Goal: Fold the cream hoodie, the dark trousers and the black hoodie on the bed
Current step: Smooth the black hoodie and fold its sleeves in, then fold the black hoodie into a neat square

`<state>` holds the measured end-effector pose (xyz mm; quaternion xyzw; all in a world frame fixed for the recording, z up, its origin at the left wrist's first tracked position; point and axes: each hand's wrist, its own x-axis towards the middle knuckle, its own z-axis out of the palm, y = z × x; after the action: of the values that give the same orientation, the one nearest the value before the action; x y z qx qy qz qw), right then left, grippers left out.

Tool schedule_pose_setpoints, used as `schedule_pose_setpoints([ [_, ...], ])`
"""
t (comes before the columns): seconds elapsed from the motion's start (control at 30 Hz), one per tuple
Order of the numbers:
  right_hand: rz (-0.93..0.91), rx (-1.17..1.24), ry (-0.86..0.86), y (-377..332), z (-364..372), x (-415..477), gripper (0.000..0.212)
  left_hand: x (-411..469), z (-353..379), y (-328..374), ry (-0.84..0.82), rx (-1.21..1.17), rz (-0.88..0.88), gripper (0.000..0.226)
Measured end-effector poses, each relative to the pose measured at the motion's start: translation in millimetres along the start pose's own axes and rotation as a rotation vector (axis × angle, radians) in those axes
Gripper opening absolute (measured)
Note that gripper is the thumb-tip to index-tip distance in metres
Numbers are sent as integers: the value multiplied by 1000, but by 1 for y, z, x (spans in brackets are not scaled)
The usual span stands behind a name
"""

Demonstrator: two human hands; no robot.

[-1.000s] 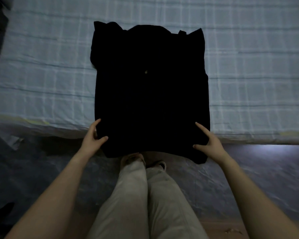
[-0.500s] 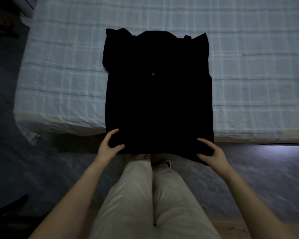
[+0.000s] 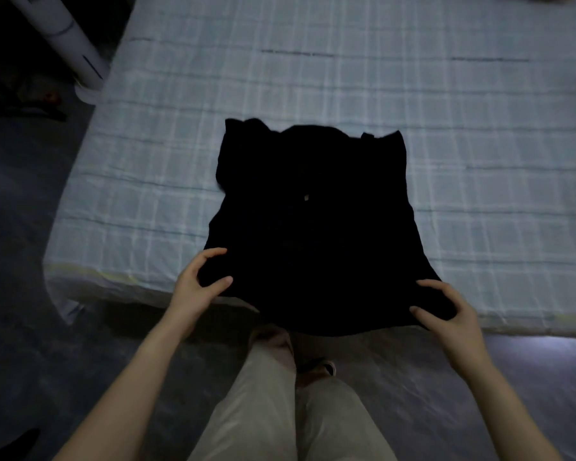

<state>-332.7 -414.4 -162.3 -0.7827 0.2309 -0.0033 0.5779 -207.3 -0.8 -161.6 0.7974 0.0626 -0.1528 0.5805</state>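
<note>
Left hand point(image 3: 193, 287) fingers point(image 3: 213, 253) curled, pinching black hoodie point(image 3: 313, 234) at near-left hem corner; right hand point(image 3: 456, 317) grips near-right corner likewise. Hoodie flat on bed point(image 3: 479, 128), hem overhanging bed's near edge. Pale blue checked sheet point(image 3: 147, 181) on bed. Dark grey floor point(image 3: 20, 261) around bed; white column point(image 3: 77, 41) beside bed's far-left corner.

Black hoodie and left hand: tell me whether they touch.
Touching. The head view shows the left hand pinching the near left corner of the black hoodie, fabric between thumb and curled fingers.
</note>
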Motion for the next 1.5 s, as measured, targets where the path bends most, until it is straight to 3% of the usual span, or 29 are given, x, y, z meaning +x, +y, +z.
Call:
schedule_pose_setpoints([
  [0.27, -118, 78, 141, -48, 21, 118, 51, 119, 8, 41, 41, -24, 171, 46],
  [0.43, -136, 50, 267, -73, 11, 200, 56, 200, -5, 48, 110, -51, 160, 46],
  [0.53, -132, -59, 244, -80, 9, 245, 62, 249, -13, 52, 93, -35, 158, 49],
  [0.67, -124, -131, 243, -70, 22, 301, 60, 309, -7, 45, 62, -14, 149, 51],
  [0.83, 40, -146, 217, -13, 57, 342, 56, 358, 24, 0, 8, 30, 46, 55],
  [1.17, 28, -205, 261, 21, 74, 339, 53, 360, 37, -19, 28, 60, 109, 57],
  [1.37, 62, -318, 347, -6, 69, 310, 57, 331, 36, 8, 81, -184, 59, 71],
  [1.43, -53, -524, 432, -11, 76, 291, 52, 304, 48, 17, 215, -27, 101, 68],
  [1.5, -255, -645, 417, -18, 101, 272, 48, 276, 73, 23, 376, 321, 313, 62],
])
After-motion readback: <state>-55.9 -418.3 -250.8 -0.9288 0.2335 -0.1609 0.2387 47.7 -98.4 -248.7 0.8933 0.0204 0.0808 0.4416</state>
